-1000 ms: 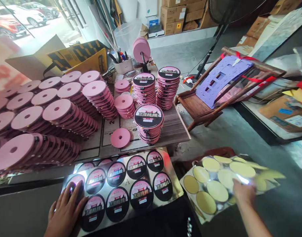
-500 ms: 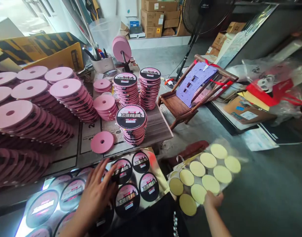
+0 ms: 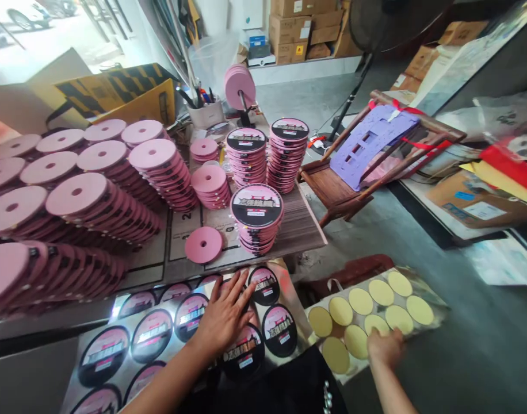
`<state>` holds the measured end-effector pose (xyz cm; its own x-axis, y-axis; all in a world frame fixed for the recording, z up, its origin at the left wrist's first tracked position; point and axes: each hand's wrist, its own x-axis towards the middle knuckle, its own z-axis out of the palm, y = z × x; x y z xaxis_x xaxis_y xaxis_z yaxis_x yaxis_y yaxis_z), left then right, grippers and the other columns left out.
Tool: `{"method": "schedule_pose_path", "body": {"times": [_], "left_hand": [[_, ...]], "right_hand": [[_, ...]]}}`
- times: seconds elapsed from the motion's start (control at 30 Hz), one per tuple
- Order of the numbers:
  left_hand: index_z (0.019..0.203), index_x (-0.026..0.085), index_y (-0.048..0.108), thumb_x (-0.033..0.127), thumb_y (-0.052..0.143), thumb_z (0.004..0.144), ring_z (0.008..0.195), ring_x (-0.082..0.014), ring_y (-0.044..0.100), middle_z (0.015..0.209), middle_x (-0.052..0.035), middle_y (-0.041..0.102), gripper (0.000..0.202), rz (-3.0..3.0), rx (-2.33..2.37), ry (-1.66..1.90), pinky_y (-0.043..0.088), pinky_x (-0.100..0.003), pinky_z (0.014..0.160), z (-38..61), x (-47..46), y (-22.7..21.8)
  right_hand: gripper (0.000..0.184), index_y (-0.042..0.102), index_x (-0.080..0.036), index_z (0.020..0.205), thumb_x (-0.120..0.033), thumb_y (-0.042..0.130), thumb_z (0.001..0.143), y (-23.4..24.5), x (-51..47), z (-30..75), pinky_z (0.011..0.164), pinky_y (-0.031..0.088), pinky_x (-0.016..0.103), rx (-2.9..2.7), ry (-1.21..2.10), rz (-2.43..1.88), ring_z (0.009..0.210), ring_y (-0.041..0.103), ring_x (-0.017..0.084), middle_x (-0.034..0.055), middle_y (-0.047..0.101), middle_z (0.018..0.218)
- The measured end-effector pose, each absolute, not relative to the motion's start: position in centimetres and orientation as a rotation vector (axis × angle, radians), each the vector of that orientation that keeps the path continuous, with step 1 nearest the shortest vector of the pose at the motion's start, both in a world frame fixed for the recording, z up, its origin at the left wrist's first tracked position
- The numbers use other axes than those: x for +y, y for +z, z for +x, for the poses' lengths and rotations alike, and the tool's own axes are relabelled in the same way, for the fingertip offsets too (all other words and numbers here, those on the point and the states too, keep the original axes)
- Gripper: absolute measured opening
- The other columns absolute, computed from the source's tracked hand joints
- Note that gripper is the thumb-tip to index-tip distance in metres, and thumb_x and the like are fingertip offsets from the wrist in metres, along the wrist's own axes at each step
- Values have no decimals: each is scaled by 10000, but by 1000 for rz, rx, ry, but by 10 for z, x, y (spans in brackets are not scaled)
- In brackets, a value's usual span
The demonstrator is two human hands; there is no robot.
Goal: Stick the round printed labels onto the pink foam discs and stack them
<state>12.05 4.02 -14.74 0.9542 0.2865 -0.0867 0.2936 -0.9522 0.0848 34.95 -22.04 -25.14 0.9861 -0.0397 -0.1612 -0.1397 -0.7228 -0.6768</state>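
Note:
My left hand (image 3: 226, 313) lies with fingers spread on a shiny silver sheet of round stickers (image 3: 171, 339), palm down. These stickers are black-rimmed with a pink picture and pale lettering; my hand hides some of them. At the lower right, my right hand (image 3: 386, 345) grips the near edge of a clear-looking sheet with pale yellow circles (image 3: 361, 299). That sheet lies beside the silver one. Beyond my left hand is a single pink foam spool (image 3: 194, 253), and near it a stack of pink spools topped with a round label (image 3: 257, 207).
Many stacked pink spools (image 3: 77, 195) fill the table's left side. Two labelled stacks (image 3: 246, 141) stand farther back, near a pen holder (image 3: 206, 114). Past the table's right edge are a wooden chair (image 3: 332, 190) with a purple panel, a fan (image 3: 390, 29) and cardboard boxes (image 3: 289, 29).
My left hand has slid right over the stickers and flattened. My right hand has shifted along the yellow-circle sheet, which now lies flatter. The whole view has swung a little left.

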Motion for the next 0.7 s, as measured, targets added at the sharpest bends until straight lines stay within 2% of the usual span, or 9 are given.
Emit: {"method": "schedule_pose_path", "body": {"times": [0.1, 0.23, 0.43, 0.7], "left_hand": [[1382, 239, 258, 326, 461, 849, 1305, -254, 291, 1446, -79, 277, 577, 2979, 505, -145, 229, -502, 1033, 119, 38, -145], [1378, 233, 270, 298, 472, 845, 1299, -258, 303, 1437, -84, 301, 574, 2946, 533, -134, 226, -501, 1036, 119, 38, -144], [1371, 235, 278, 309, 482, 841, 1293, -253, 313, 1439, -77, 296, 572, 2921, 537, -158, 246, -506, 1023, 108, 42, -141], [1342, 208, 334, 254, 455, 837, 1302, -247, 298, 1428, -76, 330, 521, 2891, 547, -61, 265, -488, 1023, 111, 35, -141]], "right_hand": [[410, 591, -108, 996, -435, 413, 824, -234, -167, 330, 752, 488, 417, -205, 347, -2195, 897, 594, 274, 172, 618, 995], [364, 640, -190, 982, -444, 529, 745, -215, -87, 290, 893, 438, 365, -630, 542, -1944, 1008, 569, 232, 92, 632, 1084], [336, 645, -157, 983, -394, 481, 810, -197, -49, 257, 841, 457, 394, -745, 612, -1872, 933, 608, 248, 121, 671, 993], [329, 635, -121, 949, -378, 539, 767, -192, -51, 249, 746, 478, 390, -651, 494, -1959, 814, 634, 265, 145, 683, 908]]}}
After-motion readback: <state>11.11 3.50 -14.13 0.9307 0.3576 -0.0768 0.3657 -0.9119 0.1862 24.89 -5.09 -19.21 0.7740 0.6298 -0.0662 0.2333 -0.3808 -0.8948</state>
